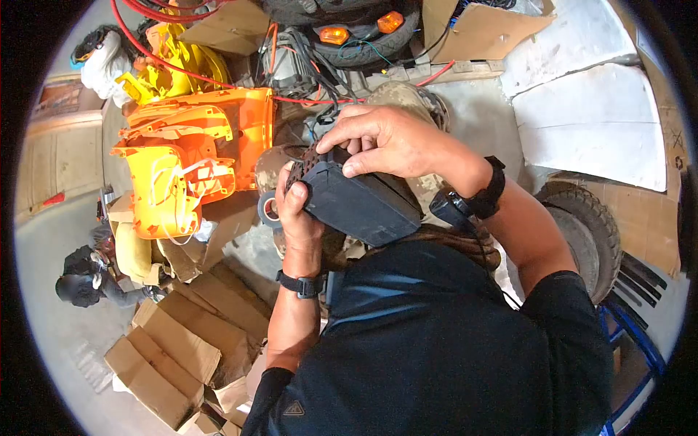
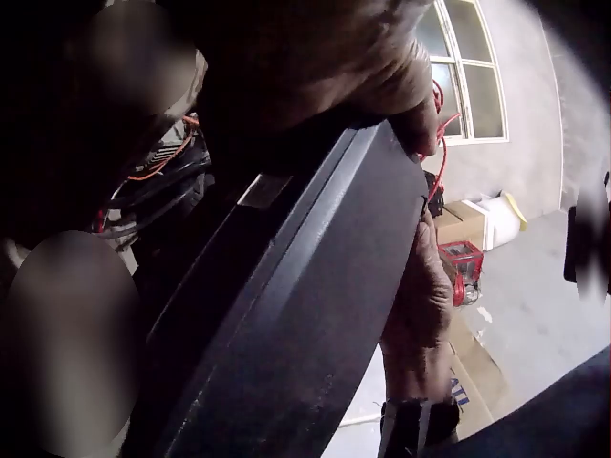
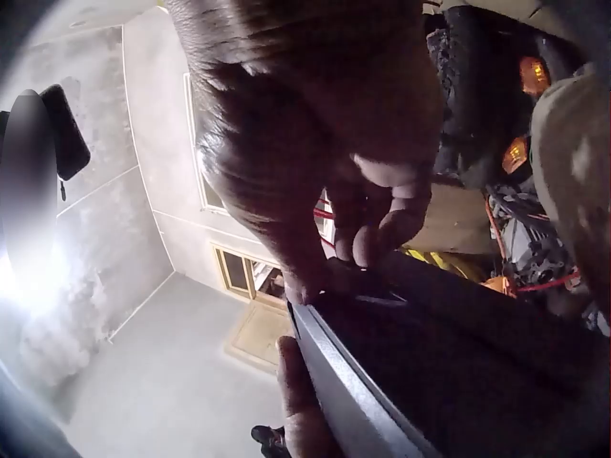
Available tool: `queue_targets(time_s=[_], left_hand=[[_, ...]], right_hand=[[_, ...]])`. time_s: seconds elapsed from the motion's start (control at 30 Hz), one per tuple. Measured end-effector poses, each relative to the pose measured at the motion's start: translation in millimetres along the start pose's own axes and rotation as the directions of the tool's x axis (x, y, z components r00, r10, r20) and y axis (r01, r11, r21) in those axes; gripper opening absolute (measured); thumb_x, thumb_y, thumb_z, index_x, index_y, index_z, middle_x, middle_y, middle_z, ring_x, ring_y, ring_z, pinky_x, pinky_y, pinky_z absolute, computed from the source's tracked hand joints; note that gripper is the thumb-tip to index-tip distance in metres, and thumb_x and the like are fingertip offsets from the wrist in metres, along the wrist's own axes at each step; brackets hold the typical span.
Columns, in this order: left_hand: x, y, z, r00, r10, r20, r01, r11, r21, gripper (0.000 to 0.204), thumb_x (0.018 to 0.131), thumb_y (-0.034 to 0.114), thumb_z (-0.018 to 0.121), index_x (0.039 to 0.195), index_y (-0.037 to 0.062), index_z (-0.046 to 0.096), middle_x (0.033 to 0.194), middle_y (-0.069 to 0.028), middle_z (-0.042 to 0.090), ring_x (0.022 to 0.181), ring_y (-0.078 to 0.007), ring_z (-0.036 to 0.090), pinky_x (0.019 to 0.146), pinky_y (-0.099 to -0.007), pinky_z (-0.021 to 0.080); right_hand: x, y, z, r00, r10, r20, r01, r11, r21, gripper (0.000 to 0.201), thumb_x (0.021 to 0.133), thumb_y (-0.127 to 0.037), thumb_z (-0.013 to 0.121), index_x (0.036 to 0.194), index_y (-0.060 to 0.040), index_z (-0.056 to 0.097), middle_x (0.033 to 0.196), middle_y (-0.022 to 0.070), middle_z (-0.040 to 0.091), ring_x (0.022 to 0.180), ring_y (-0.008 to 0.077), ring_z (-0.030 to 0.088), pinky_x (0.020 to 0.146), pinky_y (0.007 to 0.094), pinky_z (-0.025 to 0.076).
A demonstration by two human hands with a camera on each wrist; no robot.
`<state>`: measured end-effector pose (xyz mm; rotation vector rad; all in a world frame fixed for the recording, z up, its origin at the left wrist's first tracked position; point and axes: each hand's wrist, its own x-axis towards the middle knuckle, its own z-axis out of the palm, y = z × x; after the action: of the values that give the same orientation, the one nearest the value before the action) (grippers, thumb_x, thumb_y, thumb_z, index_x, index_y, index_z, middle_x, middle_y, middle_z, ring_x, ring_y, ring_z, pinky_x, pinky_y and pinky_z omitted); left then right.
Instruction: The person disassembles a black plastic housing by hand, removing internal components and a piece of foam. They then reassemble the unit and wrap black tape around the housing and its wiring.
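A black rectangular box (image 1: pixel 356 203) with a holed panel (image 1: pixel 304 163) at one end is held above the person's lap. The left hand (image 1: pixel 299 221) grips its left end, thumb up along the corner. Bent over the holed end from above, the right hand (image 1: pixel 378 142) has its thumb on the box's edge and its fingers curled at that end. In the left wrist view, a small pale label (image 2: pixel 264 191) shows on one face of the box. The right wrist view has the left thumb (image 3: pixel 298 401) against the side; the right fingertips there are in shadow.
Orange plastic panels (image 1: pixel 200 160) stand on the left, with yellow ones (image 1: pixel 174 62) behind. Flattened cardboard (image 1: pixel 182 341) lies at lower left. A tyre (image 1: pixel 589 225) is by the right elbow. A red hose (image 1: pixel 291 100) crosses beyond the hands. A tape roll (image 1: pixel 270 208) sits beside the left hand.
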<state>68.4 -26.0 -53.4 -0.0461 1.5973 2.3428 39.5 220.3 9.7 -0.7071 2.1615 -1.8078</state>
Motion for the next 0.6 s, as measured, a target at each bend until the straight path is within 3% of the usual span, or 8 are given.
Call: queue_targets(time_s=[0.1, 0.3, 0.4, 0.5, 0.6], left_hand=[[2.6, -3.5, -2.4, 1.000, -0.013, 0.010, 0.014, 0.996, -0.091, 0.077, 0.081, 0.059, 0.073, 0.128, 0.0006, 0.056, 0.117, -0.0116, 0.064, 0.107, -0.0236, 0.062, 0.095, -0.0373, 0.051], [1.2, -6.7, -8.8, 0.998, -0.063, 0.032, 0.067, 0.988, -0.138, 0.079, 0.081, 0.058, 0.074, 0.134, 0.0020, 0.055, 0.121, -0.0124, 0.065, 0.110, -0.0252, 0.064, 0.098, -0.0390, 0.051], [2.8, -5.0, -8.0, 0.996, -0.077, 0.050, 0.083, 0.989, -0.124, 0.078, 0.082, 0.057, 0.074, 0.134, 0.0023, 0.055, 0.120, -0.0116, 0.065, 0.109, -0.0249, 0.064, 0.097, -0.0389, 0.051], [3.8, -5.3, -6.2, 0.996, -0.073, 0.044, 0.078, 0.990, -0.118, 0.075, 0.082, 0.056, 0.073, 0.132, 0.0030, 0.056, 0.118, -0.0108, 0.066, 0.107, -0.0246, 0.065, 0.096, -0.0386, 0.052], [4.1, -5.2, -2.8, 0.995, -0.097, 0.021, 0.099, 0.980, -0.173, 0.075, 0.078, 0.050, 0.077, 0.129, -0.0004, 0.055, 0.115, -0.0135, 0.066, 0.104, -0.0244, 0.065, 0.093, -0.0377, 0.052]], right_hand=[[6.1, 5.2, 3.3, 0.997, -0.073, -0.025, 0.072, 0.997, -0.019, 0.040, 0.082, -0.009, 0.079, 0.121, -0.0112, 0.072, 0.098, 0.0028, 0.059, 0.085, 0.0139, 0.060, 0.073, 0.0277, 0.051], [-0.2, 15.4, 8.9, 1.000, 0.000, -0.015, 0.001, 0.998, 0.056, 0.040, 0.082, -0.013, 0.081, 0.121, -0.0128, 0.071, 0.101, 0.0028, 0.059, 0.090, 0.0151, 0.060, 0.078, 0.0286, 0.051], [-4.2, 20.7, 10.6, 0.999, 0.033, -0.029, -0.030, 0.996, 0.084, 0.040, 0.083, -0.015, 0.081, 0.122, -0.0134, 0.071, 0.110, 0.0040, 0.060, 0.102, 0.0184, 0.060, 0.090, 0.0320, 0.049], [-2.7, 35.7, 12.9, 0.978, -0.185, -0.094, 0.184, 0.983, -0.025, 0.041, 0.084, -0.021, 0.082, 0.122, -0.0134, 0.070, 0.124, 0.0064, 0.059, 0.119, 0.0233, 0.056, 0.102, 0.0365, 0.044], [-5.6, 37.8, 10.7, 0.980, -0.183, -0.076, 0.180, 0.983, -0.042, 0.042, 0.085, -0.027, 0.081, 0.123, -0.0128, 0.069, 0.139, 0.0088, 0.055, 0.133, 0.0268, 0.049, 0.111, 0.0394, 0.038]])
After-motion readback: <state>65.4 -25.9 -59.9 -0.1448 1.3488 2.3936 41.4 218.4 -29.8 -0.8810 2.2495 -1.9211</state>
